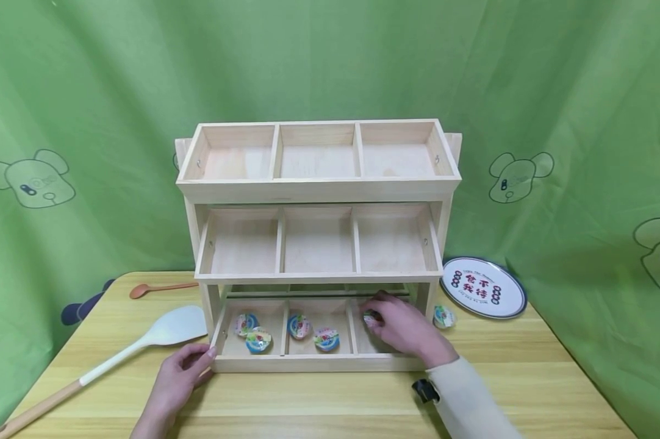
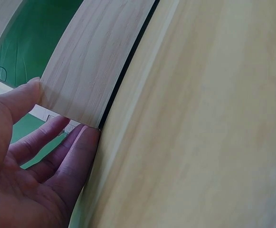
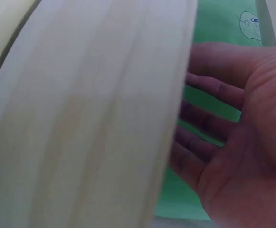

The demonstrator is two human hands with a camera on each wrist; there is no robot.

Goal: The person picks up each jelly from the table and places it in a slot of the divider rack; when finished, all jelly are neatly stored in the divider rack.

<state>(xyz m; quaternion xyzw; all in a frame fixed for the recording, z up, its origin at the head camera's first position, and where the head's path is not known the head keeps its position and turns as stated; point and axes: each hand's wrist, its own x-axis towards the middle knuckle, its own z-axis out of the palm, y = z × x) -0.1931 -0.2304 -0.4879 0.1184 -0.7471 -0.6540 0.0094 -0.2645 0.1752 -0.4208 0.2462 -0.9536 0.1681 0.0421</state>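
Observation:
In the head view a three-tier wooden rack (image 1: 319, 190) stands on the table, each tray split into three compartments. My left hand (image 1: 180, 379) holds the front left corner of the bottom tray (image 1: 319, 364); in the left wrist view its thumb (image 2: 26, 97) is at the board's top edge. My right hand (image 1: 404, 326) reaches into the bottom tray's right compartment and holds a small jelly cup (image 1: 370, 317) in its fingers. The tray's front board hides that cup in the right wrist view. Two jelly cups (image 1: 258, 340) lie in the left compartment, two more (image 1: 299, 327) in the middle one.
Another jelly cup (image 1: 444, 317) lies on the table right of the rack, near a white plate (image 1: 480, 289) with a blue rim. Left of the rack are a white spatula (image 1: 173, 327) and a small orange-brown spoon (image 1: 139, 291). A green curtain (image 1: 330, 61) hangs behind.

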